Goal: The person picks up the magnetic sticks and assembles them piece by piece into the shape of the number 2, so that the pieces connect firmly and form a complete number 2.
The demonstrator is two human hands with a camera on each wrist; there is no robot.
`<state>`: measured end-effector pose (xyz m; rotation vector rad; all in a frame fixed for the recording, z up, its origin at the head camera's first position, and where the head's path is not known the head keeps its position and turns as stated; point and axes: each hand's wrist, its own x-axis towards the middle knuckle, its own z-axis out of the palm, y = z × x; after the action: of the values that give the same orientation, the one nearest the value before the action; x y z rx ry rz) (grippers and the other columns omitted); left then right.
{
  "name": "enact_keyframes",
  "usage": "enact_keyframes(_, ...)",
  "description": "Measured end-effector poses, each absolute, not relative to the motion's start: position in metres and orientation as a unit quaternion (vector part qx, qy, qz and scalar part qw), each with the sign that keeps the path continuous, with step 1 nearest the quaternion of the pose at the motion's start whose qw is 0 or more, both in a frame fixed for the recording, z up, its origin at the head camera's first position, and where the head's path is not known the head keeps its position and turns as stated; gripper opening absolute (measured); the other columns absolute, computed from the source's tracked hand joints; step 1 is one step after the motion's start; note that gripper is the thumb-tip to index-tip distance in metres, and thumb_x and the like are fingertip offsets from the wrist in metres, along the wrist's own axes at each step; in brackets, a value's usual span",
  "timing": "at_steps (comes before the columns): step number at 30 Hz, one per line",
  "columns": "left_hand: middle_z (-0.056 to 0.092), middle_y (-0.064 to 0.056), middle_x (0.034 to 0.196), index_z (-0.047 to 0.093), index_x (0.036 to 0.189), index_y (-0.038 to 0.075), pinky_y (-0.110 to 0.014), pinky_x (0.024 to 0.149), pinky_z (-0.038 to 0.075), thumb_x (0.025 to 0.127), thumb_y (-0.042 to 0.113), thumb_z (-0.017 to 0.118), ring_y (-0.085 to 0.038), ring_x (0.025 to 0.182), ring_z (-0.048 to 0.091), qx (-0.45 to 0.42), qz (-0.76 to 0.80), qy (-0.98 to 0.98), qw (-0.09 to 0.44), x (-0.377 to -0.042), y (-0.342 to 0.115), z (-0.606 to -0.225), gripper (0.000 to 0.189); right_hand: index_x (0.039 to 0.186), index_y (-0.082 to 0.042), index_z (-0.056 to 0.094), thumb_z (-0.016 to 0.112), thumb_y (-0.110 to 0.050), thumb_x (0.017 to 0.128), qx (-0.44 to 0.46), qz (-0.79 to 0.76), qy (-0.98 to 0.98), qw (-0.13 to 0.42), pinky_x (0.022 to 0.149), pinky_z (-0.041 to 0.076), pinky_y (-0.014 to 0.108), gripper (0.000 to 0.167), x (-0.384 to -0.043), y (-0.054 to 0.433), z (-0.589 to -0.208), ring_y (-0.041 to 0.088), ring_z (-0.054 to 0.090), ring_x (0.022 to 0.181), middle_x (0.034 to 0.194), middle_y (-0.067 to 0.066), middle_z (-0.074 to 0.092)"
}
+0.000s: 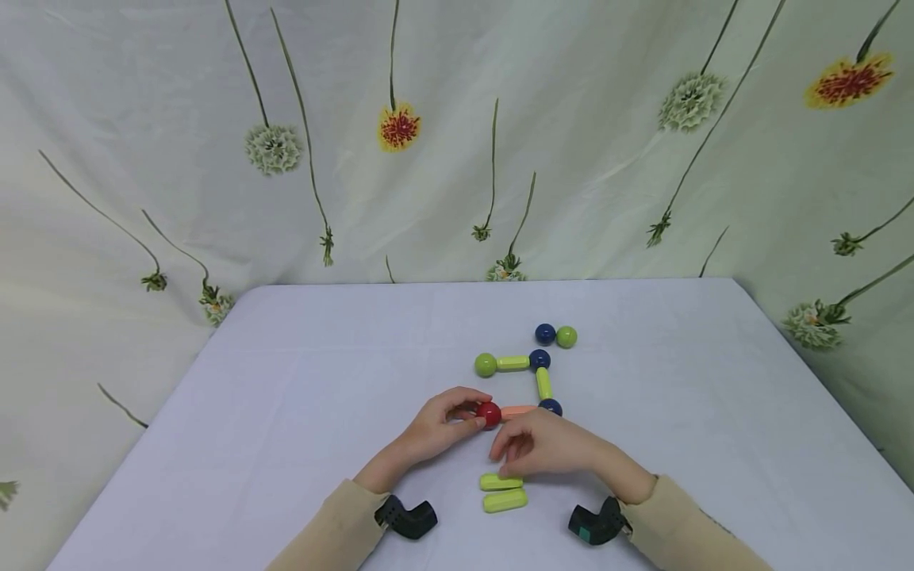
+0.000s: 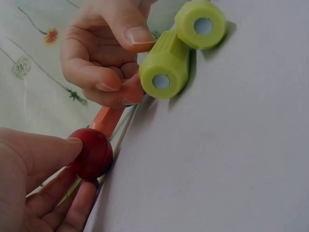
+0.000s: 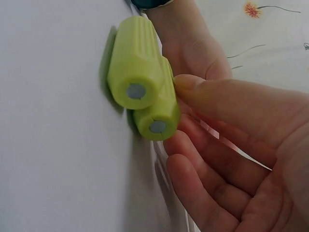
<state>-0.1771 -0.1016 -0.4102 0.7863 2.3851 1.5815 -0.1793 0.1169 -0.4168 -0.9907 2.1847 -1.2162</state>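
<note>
My left hand [image 1: 441, 424] pinches a red ball [image 1: 489, 415] between thumb and fingers; the left wrist view shows the thumb on top of it. An orange magnetic stick [image 1: 517, 411] joins this ball to a dark blue ball [image 1: 551, 407]. Loosely bent, my right hand [image 1: 546, 444] hovers at a yellow-green magnetic stick [image 1: 500, 482] on the table. Its thumb tip appears to touch that stick [image 3: 169, 111], with the other fingers beside it and not wrapped round. A second yellow-green stick [image 1: 505, 500] lies alongside, nearer to me.
From the blue ball, a yellow-green stick [image 1: 544, 384] runs back to another blue ball [image 1: 539, 360]. There another stick [image 1: 512, 363] leads left to a green ball [image 1: 485, 365]. Behind sit a loose blue ball [image 1: 546, 334] and green ball [image 1: 566, 337] on the white table [image 1: 343, 349].
</note>
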Motion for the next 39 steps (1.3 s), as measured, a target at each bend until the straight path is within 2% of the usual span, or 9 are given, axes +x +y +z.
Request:
enact_keyframes(11, 0.058, -0.017, 0.117, 0.057, 0.12, -0.006, -0.033, 0.088, 0.048, 0.089, -0.001, 0.058, -0.029, 0.104, 0.057, 0.261, 0.53, 0.802, 0.087, -0.176, -0.102, -0.41, 0.032, 0.093, -0.012, 0.07, 0.077, -0.021, 0.078, -0.374, -0.431, 0.782, 0.252, 0.06, 0.05, 0.02, 0.018, -0.178, 0.114, -0.421, 0.003, 0.057, 0.064, 0.079, -0.008, 0.064)
enact_keyframes(31, 0.059, -0.016, 0.116, 0.058, 0.119, -0.006, -0.043, 0.089, 0.047, 0.088, -0.001, 0.059, -0.029, 0.106, 0.056, 0.263, 0.529, 0.803, 0.081, -0.178, -0.102, -0.413, 0.031, 0.09, -0.015, 0.07, 0.079, -0.014, 0.075, -0.373, -0.399, 0.796, 0.26, 0.058, 0.046, 0.017, 0.018, -0.169, 0.11, -0.413, 0.001, 0.053, 0.063, 0.073, -0.008, 0.061)
enact_keyframes(39, 0.058, -0.016, 0.116, 0.057, 0.12, -0.006, -0.034, 0.088, 0.048, 0.089, 0.0, 0.059, -0.029, 0.104, 0.057, 0.26, 0.53, 0.802, 0.085, -0.177, -0.102, -0.412, 0.031, 0.09, -0.016, 0.07, 0.076, -0.012, 0.075, -0.361, -0.395, 0.806, 0.254, 0.061, 0.048, 0.018, 0.017, -0.17, 0.112, -0.414, 0.001, 0.053, 0.064, 0.072, -0.011, 0.06)
